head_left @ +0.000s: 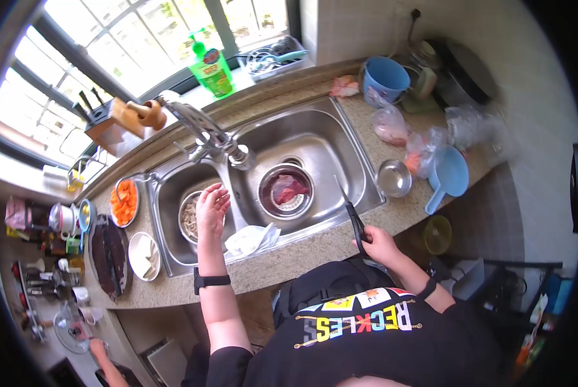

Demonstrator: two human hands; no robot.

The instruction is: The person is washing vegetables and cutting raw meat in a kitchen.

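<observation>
My left hand (212, 205) is raised over the left sink basin, empty, with its fingers loosely curled and apart. Partly behind it, a bowl of pale strips (189, 218) sits in that basin. In my right hand (380, 246) is a pair of black-handled scissors (355, 222), held at the counter's front edge with the blades pointing up toward the sink. A steel bowl (262, 201) in the right basin contains a piece of dark red meat (290, 188). A white cloth (253, 240) lies on the sink's front rim between my hands.
The faucet (219, 138) rises behind the basins. At left are a dish of orange chunks (125, 201), a white bowl (138, 258) and a dark board (107, 255). A steel bowl (394, 178), blue dipper (450, 171) and bucket (386, 79) stand right. Another person's hand (98, 348) shows lower left.
</observation>
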